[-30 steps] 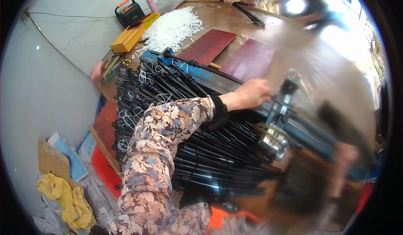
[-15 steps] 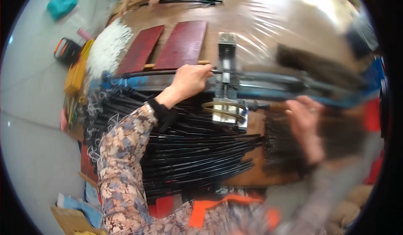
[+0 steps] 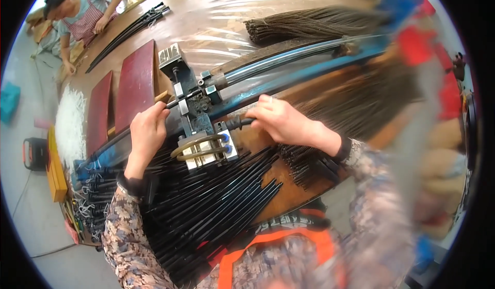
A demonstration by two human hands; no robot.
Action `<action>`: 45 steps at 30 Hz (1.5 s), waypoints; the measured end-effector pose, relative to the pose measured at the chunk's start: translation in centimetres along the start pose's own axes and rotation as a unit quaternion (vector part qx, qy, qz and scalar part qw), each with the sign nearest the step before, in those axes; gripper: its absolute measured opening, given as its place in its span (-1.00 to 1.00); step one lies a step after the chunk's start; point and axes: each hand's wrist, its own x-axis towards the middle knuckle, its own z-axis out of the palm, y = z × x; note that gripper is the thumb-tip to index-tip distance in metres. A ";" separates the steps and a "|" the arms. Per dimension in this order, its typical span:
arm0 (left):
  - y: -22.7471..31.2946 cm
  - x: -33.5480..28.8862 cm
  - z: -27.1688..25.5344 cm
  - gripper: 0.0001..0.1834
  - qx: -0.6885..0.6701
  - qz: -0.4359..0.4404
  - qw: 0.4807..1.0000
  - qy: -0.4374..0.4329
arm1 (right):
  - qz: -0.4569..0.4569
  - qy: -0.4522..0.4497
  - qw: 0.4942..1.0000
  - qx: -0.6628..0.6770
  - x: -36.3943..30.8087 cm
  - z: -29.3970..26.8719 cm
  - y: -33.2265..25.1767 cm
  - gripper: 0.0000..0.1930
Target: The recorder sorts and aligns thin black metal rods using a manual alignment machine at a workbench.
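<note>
My left hand [image 3: 148, 134] is closed in a pinch on a thin black rod [image 3: 172, 103]. The rod's tip enters a metal clamping fixture [image 3: 200, 103] on a long blue rail [image 3: 268, 93]. To the right, my right hand [image 3: 286, 121] curls its fingers round the end of a black handle [image 3: 238, 123] sticking out of the fixture's near side. Coiled brownish hoses [image 3: 198, 148] loop over the silver block nearest me. Below my left hand a fan of many black rods [image 3: 221, 198] lies on the table, white strings at their far-left ends.
Two dark red boards [image 3: 135, 87] lean left of the fixture, beside a pile of white strings [image 3: 71, 121]. Bundles of brown spiral rods [image 3: 309, 25] lie behind the rail and to the right [image 3: 350, 103]. A co-worker [image 3: 85, 18] sits at the far left near more black rods [image 3: 129, 33].
The view has turned to the right. My right hand, apart from the handle and blurred before, has come left onto it. My left hand still pinches the rod.
</note>
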 end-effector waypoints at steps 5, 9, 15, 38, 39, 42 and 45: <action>-0.1 0.8 0.8 -0.92 0.089 0.067 0.993 0.029 | 0.095 -0.055 0.986 0.123 0.6 -0.5 1.5 -0.71; -2.0 1.4 -0.1 -0.87 0.128 0.218 0.962 0.099 | 0.043 -0.145 0.980 -0.132 -4.7 -2.4 2.7 -0.47; -11.3 -2.0 -0.4 -0.72 0.316 0.045 0.947 0.033 | 0.047 -0.079 0.987 -0.133 -6.8 0.5 3.3 -0.69; -2.8 -14.2 -6.0 -0.76 0.113 0.084 0.965 -0.222 | 0.404 -0.085 0.905 0.105 -3.9 -3.5 -1.8 -0.83; -2.8 -14.4 -5.9 -0.76 0.114 0.084 0.965 -0.220 | 0.403 -0.084 0.905 0.104 -4.3 -3.5 -1.3 -0.83; -2.1 -13.9 -7.2 -0.82 0.005 0.061 0.976 -0.208 | 0.348 -0.106 0.931 0.038 -5.5 -3.7 -0.4 -0.81; -2.2 -13.9 -6.5 -0.86 -0.008 0.103 0.979 -0.176 | 0.341 -0.139 0.929 0.030 -5.2 -3.4 -4.0 -0.83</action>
